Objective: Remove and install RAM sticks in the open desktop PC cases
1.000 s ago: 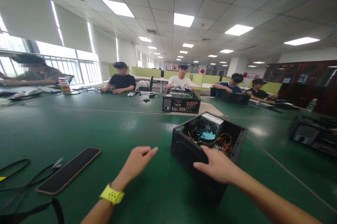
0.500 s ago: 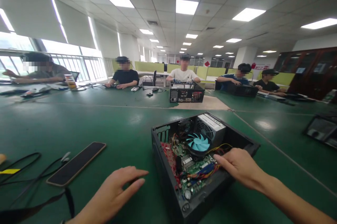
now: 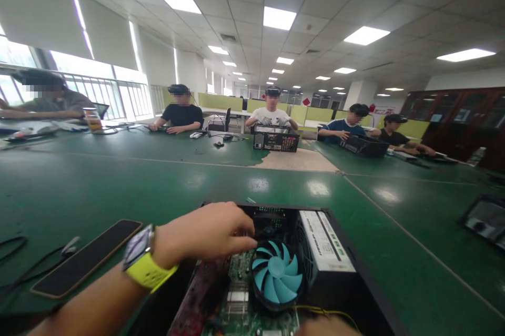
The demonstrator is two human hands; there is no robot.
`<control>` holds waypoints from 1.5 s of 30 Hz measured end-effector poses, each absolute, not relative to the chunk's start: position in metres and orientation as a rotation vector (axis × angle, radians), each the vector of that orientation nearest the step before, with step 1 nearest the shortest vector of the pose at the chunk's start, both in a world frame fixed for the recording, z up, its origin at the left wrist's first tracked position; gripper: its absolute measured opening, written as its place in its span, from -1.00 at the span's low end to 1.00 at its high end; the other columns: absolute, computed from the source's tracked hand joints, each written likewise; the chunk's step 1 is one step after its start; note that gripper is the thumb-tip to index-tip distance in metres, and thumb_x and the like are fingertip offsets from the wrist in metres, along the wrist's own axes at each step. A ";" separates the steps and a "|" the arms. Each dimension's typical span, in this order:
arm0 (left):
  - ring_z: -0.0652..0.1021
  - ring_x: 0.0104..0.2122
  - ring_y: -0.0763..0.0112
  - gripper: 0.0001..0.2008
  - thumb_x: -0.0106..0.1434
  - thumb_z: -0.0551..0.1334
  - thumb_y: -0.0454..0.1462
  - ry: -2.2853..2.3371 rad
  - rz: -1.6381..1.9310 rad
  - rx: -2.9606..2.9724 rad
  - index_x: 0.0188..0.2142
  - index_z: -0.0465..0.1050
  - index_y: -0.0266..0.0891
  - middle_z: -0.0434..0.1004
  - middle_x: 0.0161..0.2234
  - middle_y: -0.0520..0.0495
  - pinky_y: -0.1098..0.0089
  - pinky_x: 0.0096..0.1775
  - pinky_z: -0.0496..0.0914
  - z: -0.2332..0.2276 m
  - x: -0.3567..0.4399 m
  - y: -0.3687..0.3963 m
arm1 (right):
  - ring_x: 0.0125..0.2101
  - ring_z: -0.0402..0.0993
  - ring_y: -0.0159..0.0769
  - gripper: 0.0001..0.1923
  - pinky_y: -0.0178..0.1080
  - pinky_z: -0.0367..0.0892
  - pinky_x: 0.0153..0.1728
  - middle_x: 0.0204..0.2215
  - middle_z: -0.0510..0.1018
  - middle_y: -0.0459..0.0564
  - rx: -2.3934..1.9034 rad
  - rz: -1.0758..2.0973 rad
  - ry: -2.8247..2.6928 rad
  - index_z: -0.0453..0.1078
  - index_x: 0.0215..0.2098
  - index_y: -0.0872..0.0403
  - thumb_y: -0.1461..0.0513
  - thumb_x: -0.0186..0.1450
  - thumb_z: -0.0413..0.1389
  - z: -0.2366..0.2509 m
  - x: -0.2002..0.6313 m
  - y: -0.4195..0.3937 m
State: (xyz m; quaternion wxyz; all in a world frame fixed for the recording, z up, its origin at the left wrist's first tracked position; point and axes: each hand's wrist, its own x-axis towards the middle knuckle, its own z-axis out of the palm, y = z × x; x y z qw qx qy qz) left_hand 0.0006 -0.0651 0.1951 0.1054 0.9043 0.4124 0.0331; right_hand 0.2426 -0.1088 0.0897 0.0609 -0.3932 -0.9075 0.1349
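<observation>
Left hand (image 3: 205, 233) reaches over the open PC case (image 3: 366, 283), fingers (image 3: 244, 244) curled loosely, tips down by the blue fan (image 3: 276, 279) — gripping nothing, half-open. Yellow-strap watch (image 3: 142, 262) on that wrist. Right hand (image 3: 327, 327) just a sliver at the bottom edge by the yellow wires; can't tell if it's open or closed. Case sits on the green worktop (image 3: 118, 183), right in front, near edge cut off by the frame. PSU (image 3: 321, 241) just beside the fan, mobo (image 3: 240, 299) beneath. Phone (image 3: 84, 260) lies left of the case, cable (image 3: 23, 267) near it. Other people sit at the far side with another case (image 3: 275, 141).
</observation>
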 end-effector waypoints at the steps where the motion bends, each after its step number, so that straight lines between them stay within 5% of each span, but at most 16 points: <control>1: 0.52 -0.36 0.26 -0.75 0.23 0.11 -0.12 1.266 0.019 2.685 -0.28 0.54 -0.11 0.56 -0.36 -0.06 0.31 -0.30 0.32 0.196 0.008 -0.058 | -0.56 0.44 -0.28 -0.51 -0.18 0.32 -0.48 -0.54 0.56 -0.20 -1.197 0.407 -2.746 0.52 -0.28 -0.24 -0.18 0.23 -0.19 0.103 0.244 -0.087; 5: 0.50 -0.21 0.05 -0.60 0.11 0.22 -0.08 1.452 0.001 2.861 -0.09 0.44 -0.20 0.51 -0.19 -0.22 0.18 -0.24 0.37 0.181 0.039 -0.029 | -0.49 0.45 -0.29 -0.59 -0.28 0.28 -0.42 -0.54 0.55 -0.02 -1.495 0.179 -2.563 0.50 -0.49 0.07 -0.01 0.23 -0.03 0.155 0.268 0.031; 8: 0.46 -0.11 -0.03 -0.38 0.08 0.24 -0.05 1.559 0.117 2.863 0.09 0.24 -0.25 0.44 -0.10 -0.29 0.09 -0.18 0.38 0.160 0.044 -0.012 | -0.35 0.50 -0.23 -0.64 -0.25 0.33 -0.30 -0.37 0.59 0.07 -1.591 0.154 -2.456 0.50 -0.27 0.16 0.13 0.26 -0.06 0.156 0.306 0.101; 11: 0.49 -0.18 -0.01 -0.38 0.03 0.28 -0.05 1.571 -0.015 2.777 0.05 0.26 -0.24 0.45 -0.16 -0.27 0.07 -0.20 0.40 0.147 0.037 -0.004 | -0.09 0.44 -0.15 -0.54 -0.17 0.30 -0.07 -0.08 0.51 0.17 -1.584 0.197 -2.459 0.38 0.01 0.22 0.11 0.27 -0.05 0.110 0.335 0.134; 16: 0.49 -0.20 -0.03 -0.50 0.07 0.24 -0.06 1.609 -0.061 2.686 -0.03 0.31 -0.22 0.45 -0.17 -0.25 0.00 -0.19 0.38 0.147 0.037 -0.002 | 0.20 0.06 -0.13 -0.35 -0.09 0.05 0.15 0.25 0.08 0.12 -1.169 0.352 -2.730 0.08 0.25 0.03 0.03 0.24 0.05 0.004 0.320 0.155; 20: 0.45 -0.15 -0.02 -0.52 0.07 0.24 -0.09 1.615 -0.062 2.601 -0.02 0.31 -0.16 0.43 -0.13 -0.22 -0.01 -0.13 0.34 0.154 0.043 -0.001 | 0.19 0.06 -0.08 -0.48 -0.02 0.03 0.13 0.24 0.14 -0.03 -0.834 0.310 -2.917 0.17 0.19 -0.23 0.09 0.26 0.08 -0.047 0.288 0.170; 24: 0.45 -0.12 -0.05 -0.50 0.05 0.28 -0.13 1.671 -0.157 2.496 0.00 0.32 -0.14 0.44 -0.10 -0.23 -0.03 -0.09 0.31 0.162 0.047 -0.004 | 0.04 0.26 -0.14 -0.63 -0.08 0.15 0.02 0.12 0.34 0.00 -0.723 0.202 -2.936 0.30 0.10 -0.19 0.09 0.33 0.00 -0.048 0.277 0.184; 29: 0.46 -0.11 -0.01 -0.47 0.02 0.30 -0.12 1.713 -0.030 2.554 0.01 0.32 -0.14 0.45 -0.09 -0.24 0.04 -0.09 0.30 0.158 0.046 -0.006 | 0.16 0.09 0.03 -0.36 0.06 0.06 0.07 0.26 0.06 0.11 -0.504 0.146 -2.968 0.04 0.25 -0.17 -0.07 0.25 0.03 -0.026 0.257 0.194; 35: 0.47 -0.15 0.04 -0.54 0.08 0.23 -0.04 1.680 0.072 2.561 -0.04 0.34 -0.12 0.47 -0.13 -0.22 0.08 -0.12 0.30 0.145 0.039 -0.003 | -0.10 0.34 -0.17 -0.75 -0.13 0.16 -0.05 -0.14 0.51 0.01 -0.741 0.361 -2.782 0.45 -0.16 0.01 0.12 0.25 0.06 -0.016 0.234 0.191; 41: 0.45 -0.10 0.04 -0.52 0.08 0.23 -0.04 1.694 0.080 2.552 -0.01 0.31 -0.11 0.45 -0.10 -0.19 0.09 -0.06 0.27 0.146 0.041 -0.005 | -0.45 0.36 -0.36 -0.64 -0.36 0.24 -0.44 -0.41 0.51 -0.11 -1.038 0.637 -2.728 0.44 -0.25 0.09 0.32 -0.08 0.18 -0.005 0.222 0.205; 45: 0.45 -0.12 0.05 -0.51 0.06 0.26 -0.07 1.696 0.018 2.570 -0.02 0.32 -0.13 0.45 -0.11 -0.19 0.09 -0.07 0.28 0.149 0.041 -0.004 | -0.56 0.30 -0.43 -0.87 -0.39 0.17 -0.55 -0.62 0.41 -0.20 -1.189 0.739 -2.651 0.40 -0.55 0.11 0.35 -0.13 0.18 0.008 0.251 0.214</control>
